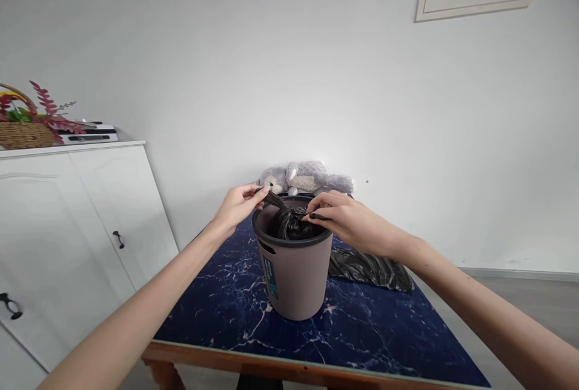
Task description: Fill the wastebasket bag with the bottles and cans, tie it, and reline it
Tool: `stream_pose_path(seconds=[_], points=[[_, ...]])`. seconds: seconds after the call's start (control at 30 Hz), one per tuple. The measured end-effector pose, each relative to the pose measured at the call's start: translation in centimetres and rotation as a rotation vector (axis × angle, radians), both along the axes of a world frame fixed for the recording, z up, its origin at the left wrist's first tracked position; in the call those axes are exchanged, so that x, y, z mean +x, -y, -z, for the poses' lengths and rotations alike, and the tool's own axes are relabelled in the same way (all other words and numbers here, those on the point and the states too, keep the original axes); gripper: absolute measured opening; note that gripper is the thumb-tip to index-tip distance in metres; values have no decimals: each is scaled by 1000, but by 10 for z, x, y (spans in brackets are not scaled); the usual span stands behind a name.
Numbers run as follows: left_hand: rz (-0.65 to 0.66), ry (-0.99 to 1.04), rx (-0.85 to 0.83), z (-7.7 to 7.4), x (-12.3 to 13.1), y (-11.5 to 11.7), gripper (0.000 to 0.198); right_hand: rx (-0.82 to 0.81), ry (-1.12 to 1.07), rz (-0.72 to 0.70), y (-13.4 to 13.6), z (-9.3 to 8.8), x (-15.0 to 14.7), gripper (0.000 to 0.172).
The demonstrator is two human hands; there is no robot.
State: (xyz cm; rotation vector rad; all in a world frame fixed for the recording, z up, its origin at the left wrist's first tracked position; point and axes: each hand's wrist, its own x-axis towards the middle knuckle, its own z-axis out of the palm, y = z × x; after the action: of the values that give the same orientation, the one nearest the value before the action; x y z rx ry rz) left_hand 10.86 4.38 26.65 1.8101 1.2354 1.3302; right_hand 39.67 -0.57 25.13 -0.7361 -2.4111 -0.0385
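A pinkish-beige trash can (298, 284) with a dark rim stands upright on the table. Bunched inside its mouth is a black trash bag (292, 224). Above the left side of the rim, my left hand (242, 204) pinches one gathered end of the bag and pulls it taut. My right hand (337, 215) is over the right side of the rim, its fingers closed on another part of the same bag. The lower part of the bag is hidden inside the can.
Another black plastic bag (371, 268) lies flattened on the blue marbled table (217, 311), right of the can. Behind the can lies a grey plush toy (307, 178) against the wall. A white cabinet (81, 209) at left carries a wicker basket (25, 135) of artificial flowers.
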Motion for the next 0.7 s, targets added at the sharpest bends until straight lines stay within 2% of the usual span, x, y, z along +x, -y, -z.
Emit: stream_pose_path(seconds=[0.07,0.17,0.23,0.3,0.37,0.53,0.7], points=[[68,123,-79,-4,3,7,51,-147,-135,-65,4,-2,-1,33],[240,265,-220,-13,14,18,49,-448,-367,-137,8,-6,-9,38],[336,300,-267,-17,21,25,48,-627,-515,-159,8,-9,-16,42],[365,291,-251,-19,27,31,47,-720,-622,-169,7,-11,-21,43],[356,213,-191,-21,30,35,46,-709,-654,-158,6,-12,-24,41],[305,-118,-34,-23,25,41,42,-509,-550,-88,2,-8,-18,44],[242,-225,-24,-16,8,36,46,-409,-465,34,-5,2,-10,45]])
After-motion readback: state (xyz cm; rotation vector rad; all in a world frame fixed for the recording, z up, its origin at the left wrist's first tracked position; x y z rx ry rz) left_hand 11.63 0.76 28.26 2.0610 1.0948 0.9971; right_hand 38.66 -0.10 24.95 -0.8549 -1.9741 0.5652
